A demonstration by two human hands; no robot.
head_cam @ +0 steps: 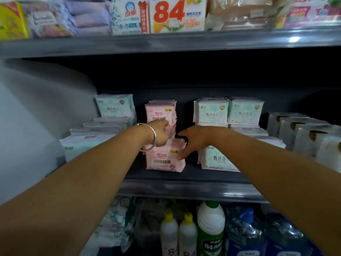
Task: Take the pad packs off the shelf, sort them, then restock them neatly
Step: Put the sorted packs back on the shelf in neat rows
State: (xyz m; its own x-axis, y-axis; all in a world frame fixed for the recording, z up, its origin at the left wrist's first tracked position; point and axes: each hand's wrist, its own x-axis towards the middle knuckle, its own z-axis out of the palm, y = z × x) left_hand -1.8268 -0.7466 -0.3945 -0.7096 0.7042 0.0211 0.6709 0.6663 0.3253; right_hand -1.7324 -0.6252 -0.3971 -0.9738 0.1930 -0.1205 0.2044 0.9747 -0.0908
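Note:
Pink pad packs stand in a row down the middle shelf (184,187): a front pack (163,160) and a rear stack (160,111). My left hand (160,133), with a silver bangle on the wrist, is curled on the pink packs between the two. My right hand (191,141) reaches across, its thumb against the front pink pack's right side and its fingers spread over the row. Mint-green pad packs flank them: a front one (215,159), two upright at the back (228,111), and a row on the left (96,132).
White wrapped packs (304,133) fill the shelf's right end. The upper shelf holds detergent boxes (158,14) and soft packs. Below stand bleach bottles (210,228) and blue jugs (245,235). A pale wall (36,117) closes the left side.

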